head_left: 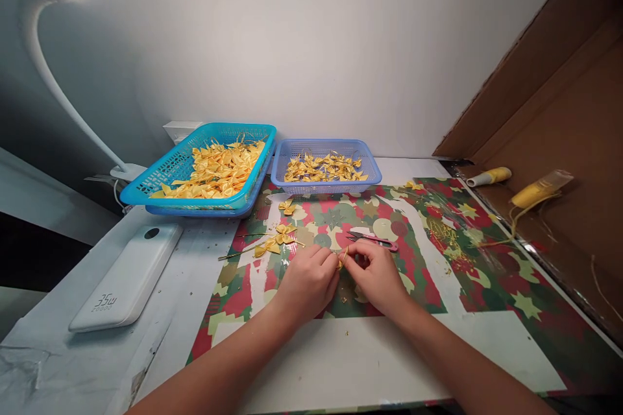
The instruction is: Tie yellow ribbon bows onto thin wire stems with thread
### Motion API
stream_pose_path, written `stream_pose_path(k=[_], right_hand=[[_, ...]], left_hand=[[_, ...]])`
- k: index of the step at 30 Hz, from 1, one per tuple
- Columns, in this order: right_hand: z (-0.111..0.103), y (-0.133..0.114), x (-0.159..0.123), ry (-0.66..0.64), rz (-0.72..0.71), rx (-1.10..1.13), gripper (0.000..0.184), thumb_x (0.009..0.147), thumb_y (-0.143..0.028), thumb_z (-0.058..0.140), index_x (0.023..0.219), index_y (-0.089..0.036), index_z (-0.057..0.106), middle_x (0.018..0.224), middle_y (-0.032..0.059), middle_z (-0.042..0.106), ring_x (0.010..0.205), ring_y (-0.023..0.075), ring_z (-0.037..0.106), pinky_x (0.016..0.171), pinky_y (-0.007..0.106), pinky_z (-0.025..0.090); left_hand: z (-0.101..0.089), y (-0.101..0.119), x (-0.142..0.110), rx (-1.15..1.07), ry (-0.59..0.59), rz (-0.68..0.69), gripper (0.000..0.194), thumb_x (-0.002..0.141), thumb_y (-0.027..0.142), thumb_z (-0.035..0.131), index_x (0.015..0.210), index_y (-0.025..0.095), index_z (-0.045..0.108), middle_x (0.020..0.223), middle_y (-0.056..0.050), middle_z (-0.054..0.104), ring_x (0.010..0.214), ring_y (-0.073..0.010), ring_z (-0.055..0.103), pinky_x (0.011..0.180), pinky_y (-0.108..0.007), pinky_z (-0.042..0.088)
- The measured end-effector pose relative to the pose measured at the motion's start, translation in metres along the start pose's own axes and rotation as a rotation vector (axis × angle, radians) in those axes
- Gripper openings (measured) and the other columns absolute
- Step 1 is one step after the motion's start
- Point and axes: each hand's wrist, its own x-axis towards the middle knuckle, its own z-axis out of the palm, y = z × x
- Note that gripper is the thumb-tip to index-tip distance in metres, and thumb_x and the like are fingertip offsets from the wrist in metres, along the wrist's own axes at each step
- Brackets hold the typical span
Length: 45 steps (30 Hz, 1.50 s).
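Left hand (311,273) + right hand (378,273) pinching little yellow loop (346,253) between them; prob light, bendy, slippery, best gripped where hands meet.

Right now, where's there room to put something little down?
Try the white sheet between the left arm and right arm, or the white tabletop between the power bank and patterned sheet; both have tiny specks. It's crowded by the left hand and yellow bows, the right hand and pink snips, and the baskets behind.
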Motion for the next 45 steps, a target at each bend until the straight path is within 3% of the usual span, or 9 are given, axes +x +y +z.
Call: stream_pose_path(k=[5, 10, 14, 18, 20, 24, 33, 40, 45], right_hand=[[-0.003, -0.002, 0.002, -0.106, 0.102, 0.264, 0.021, 0.086, -0.035, 0.049, 0.071, -0.02, 0.051, 0.068, -0.0015, 0.048, 0.062, 0.0135, 0.044, 0.056, 0.025, 0.037], [-0.02, -0.008, 0.002, -0.327, 0.185, 0.413, 0.027, 0.088, -0.044, 0.047, 0.073, -0.021, 0.048, 0.073, -0.0017, 0.043, 0.066, 0.0131, 0.041, 0.057, 0.023, 0.038], [-0.038, -0.012, 0.004, -0.413, 0.084, 0.416, 0.032, 0.088, -0.045, 0.046, 0.066, -0.021, 0.043, 0.079, 0.0003, 0.042, 0.073, 0.0151, 0.042, 0.066, 0.026, 0.041], [-0.054, -0.016, 0.006, -0.367, -0.044, 0.512, 0.029, 0.088, -0.045, 0.048, 0.069, -0.022, 0.047, 0.088, 0.0042, 0.048, 0.089, 0.0204, 0.047, 0.081, 0.032, 0.043], [-0.059, -0.016, 0.006, -0.33, -0.097, 0.579, 0.027, 0.088, -0.046, 0.049, 0.072, -0.024, 0.051, 0.084, 0.0044, 0.05, 0.09, 0.0216, 0.049, 0.086, 0.036, 0.043], [-0.06, -0.013, 0.006, -0.151, -0.134, 0.647, 0.027, 0.086, -0.049, 0.054, 0.073, -0.025, 0.053, 0.072, 0.0028, 0.048, 0.076, 0.0206, 0.049, 0.075, 0.037, 0.046], [-0.058, -0.013, 0.007, 0.028, -0.179, 0.734, 0.025, 0.083, -0.049, 0.06, 0.071, -0.027, 0.054, 0.065, 0.0005, 0.048, 0.067, 0.0185, 0.048, 0.065, 0.034, 0.043], [-0.058, -0.016, 0.007, 0.025, -0.159, 0.753, 0.029, 0.08, -0.051, 0.061, 0.069, -0.026, 0.052, 0.062, -0.0003, 0.042, 0.065, 0.0188, 0.048, 0.063, 0.035, 0.043], [-0.068, -0.013, 0.005, -0.188, -0.192, 0.903, 0.028, 0.08, -0.046, 0.063, 0.064, -0.027, 0.05, 0.051, -0.003, 0.033, 0.057, 0.0177, 0.045, 0.063, 0.034, 0.045]], left_hand=[[0.0, -0.001, 0.0, -0.114, -0.018, -0.102, 0.021, 0.083, 0.009, 0.044, 0.066, 0.019, 0.049, 0.063, -0.002, 0.051, 0.063, -0.0171, 0.046, 0.056, -0.027, 0.037], [-0.01, -0.005, 0.005, -0.484, 0.015, -0.347, 0.014, 0.078, 0.008, 0.052, 0.069, 0.018, 0.05, 0.085, -0.004, 0.057, 0.077, -0.0152, 0.054, 0.066, -0.026, 0.045], [-0.014, -0.01, 0.01, -0.606, -0.039, -0.415, 0.018, 0.078, 0.007, 0.052, 0.066, 0.019, 0.046, 0.084, -0.003, 0.061, 0.075, -0.0148, 0.056, 0.062, -0.025, 0.043], [-0.015, -0.016, 0.011, -0.592, -0.073, -0.479, 0.018, 0.078, 0.009, 0.053, 0.065, 0.019, 0.046, 0.081, -0.003, 0.063, 0.072, -0.0163, 0.057, 0.061, -0.027, 0.042], [-0.015, -0.019, 0.011, -0.588, -0.07, -0.497, 0.019, 0.078, 0.01, 0.053, 0.063, 0.019, 0.045, 0.091, -0.005, 0.066, 0.078, -0.0181, 0.059, 0.063, -0.029, 0.044], [-0.018, -0.022, 0.011, -0.582, -0.052, -0.424, 0.019, 0.077, 0.009, 0.055, 0.063, 0.02, 0.047, 0.115, -0.008, 0.066, 0.103, -0.0239, 0.059, 0.083, -0.039, 0.046], [-0.013, -0.023, 0.01, -0.538, -0.045, -0.309, 0.017, 0.076, 0.009, 0.055, 0.067, 0.02, 0.048, 0.095, -0.004, 0.067, 0.09, -0.0208, 0.059, 0.082, -0.039, 0.045], [-0.013, -0.021, 0.008, -0.505, 0.001, -0.324, 0.014, 0.079, 0.01, 0.053, 0.07, 0.02, 0.051, 0.093, -0.005, 0.063, 0.089, -0.0205, 0.056, 0.077, -0.036, 0.046], [-0.013, -0.018, 0.003, -0.27, 0.247, -0.181, 0.015, 0.082, 0.009, 0.055, 0.072, 0.02, 0.056, 0.104, -0.006, 0.061, 0.096, -0.0208, 0.054, 0.084, -0.037, 0.043]])
